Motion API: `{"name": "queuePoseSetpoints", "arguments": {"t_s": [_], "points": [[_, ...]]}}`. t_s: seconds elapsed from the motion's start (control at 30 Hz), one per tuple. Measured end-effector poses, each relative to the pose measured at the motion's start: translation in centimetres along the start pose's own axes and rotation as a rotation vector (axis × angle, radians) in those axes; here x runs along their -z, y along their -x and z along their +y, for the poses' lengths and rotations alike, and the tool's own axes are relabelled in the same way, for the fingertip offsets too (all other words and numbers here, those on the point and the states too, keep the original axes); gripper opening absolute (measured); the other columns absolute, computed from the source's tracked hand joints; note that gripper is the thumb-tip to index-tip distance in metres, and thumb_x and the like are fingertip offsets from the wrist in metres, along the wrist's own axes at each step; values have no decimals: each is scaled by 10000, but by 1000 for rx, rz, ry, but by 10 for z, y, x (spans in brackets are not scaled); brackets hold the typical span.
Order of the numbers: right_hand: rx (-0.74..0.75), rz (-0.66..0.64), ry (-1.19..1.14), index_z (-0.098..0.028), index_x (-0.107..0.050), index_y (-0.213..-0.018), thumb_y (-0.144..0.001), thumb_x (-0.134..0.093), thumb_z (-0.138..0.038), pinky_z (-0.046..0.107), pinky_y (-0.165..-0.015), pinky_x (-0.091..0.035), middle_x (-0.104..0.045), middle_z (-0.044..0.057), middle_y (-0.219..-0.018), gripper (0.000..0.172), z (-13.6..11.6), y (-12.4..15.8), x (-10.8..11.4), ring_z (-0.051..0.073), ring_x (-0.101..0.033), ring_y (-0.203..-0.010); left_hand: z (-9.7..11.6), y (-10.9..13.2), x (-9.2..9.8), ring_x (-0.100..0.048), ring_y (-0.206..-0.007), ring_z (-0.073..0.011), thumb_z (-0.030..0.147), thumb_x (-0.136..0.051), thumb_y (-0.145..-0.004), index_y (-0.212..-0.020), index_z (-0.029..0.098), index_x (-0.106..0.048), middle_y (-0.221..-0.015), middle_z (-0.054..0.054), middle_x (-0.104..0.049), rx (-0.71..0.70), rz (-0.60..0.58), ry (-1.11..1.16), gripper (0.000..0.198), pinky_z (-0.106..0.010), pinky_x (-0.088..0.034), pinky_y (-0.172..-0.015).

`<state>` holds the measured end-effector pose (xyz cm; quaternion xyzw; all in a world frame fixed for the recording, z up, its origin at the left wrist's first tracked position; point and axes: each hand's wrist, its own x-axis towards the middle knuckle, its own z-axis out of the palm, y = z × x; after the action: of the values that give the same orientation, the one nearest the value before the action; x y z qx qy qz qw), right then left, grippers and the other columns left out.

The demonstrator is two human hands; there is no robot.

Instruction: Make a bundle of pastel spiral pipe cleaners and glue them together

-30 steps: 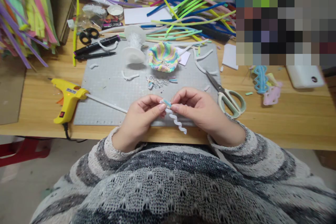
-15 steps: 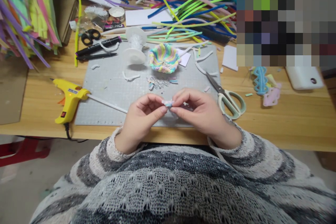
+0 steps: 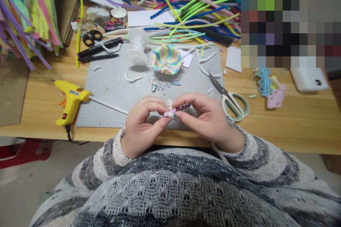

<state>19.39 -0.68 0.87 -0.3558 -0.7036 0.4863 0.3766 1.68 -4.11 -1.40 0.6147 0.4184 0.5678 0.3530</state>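
Between the fingertips of my two hands is a small piece of pastel pipe cleaner (image 3: pixel 169 112), pink, cream and blue, partly hidden by the fingers. My left hand (image 3: pixel 145 118) pinches it from one side, thumb and index finger closed. From the other side my right hand (image 3: pixel 204 117) pinches it too, and a purplish wavy strand shows behind the right index finger. Just beyond the hands, bits of crimped wire and pipe cleaner (image 3: pixel 162 84) lie on the grey cutting mat (image 3: pixel 112 88). Farther back sits a ruffled multicoloured pipe-cleaner bowl shape (image 3: pixel 167 58).
A yellow glue gun (image 3: pixel 70 101) lies at the left, its glue stick reaching onto the mat. Scissors (image 3: pixel 233 103) rest at the mat's right edge. A spool (image 3: pixel 137 48), markers (image 3: pixel 99 49) and heaps of pipe cleaners (image 3: pixel 207 3) occupy the back. A white phone-like object (image 3: pixel 306 78) lies far right.
The small pastel piece has been turned between my fingers, so a cream part now sticks up and the purplish strand shows. Both hands have shifted slightly; other things stay put.
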Motion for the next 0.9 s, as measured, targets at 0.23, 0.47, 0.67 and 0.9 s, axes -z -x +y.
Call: {"name": "queuePoseSetpoints", "arguments": {"t_s": [0.23, 0.47, 0.67, 0.9], "points": [[-311, -120, -443, -186, -663, -885, -794, -726, -286, 262, -699, -517, -679, 1, -819, 149, 8, -4, -3, 104, -618, -733, -1, 1, 2, -595, -803, -158, 191, -727, -781, -880, 227, -650, -826, -25, -642, 49, -24, 41, 130, -319, -492, -757], [-339, -30, -506, -195, -636, -848, -764, -753, -248, 248, -699, -504, -651, -19, -813, 153, 9, -4, -5, 96, -604, -741, -1, 1, 2, -585, -810, -128, 139, -698, -797, -989, 222, -635, -905, -20, -614, 147, -67, 157, 218, -283, -485, -767], [-114, 74, -169, -190, -607, -807, -795, -686, -189, 261, -690, -472, -627, -12, -771, 80, 7, -2, -8, 109, -581, -733, -7, 1, 3, -578, -870, -155, 138, -759, -738, -1008, 204, -625, -923, -34, -617, 91, -80, 44, 308, -312, -476, -813], [43, 71, 81, -188, -612, -838, -821, -645, -142, 257, -672, -469, -639, -5, -778, 58, 4, 1, -7, 111, -584, -728, -5, -1, -1, -603, -907, -168, 101, -688, -795, -879, 180, -603, -908, -52, -629, 100, -49, 55, 144, -345, -475, -852]]}}
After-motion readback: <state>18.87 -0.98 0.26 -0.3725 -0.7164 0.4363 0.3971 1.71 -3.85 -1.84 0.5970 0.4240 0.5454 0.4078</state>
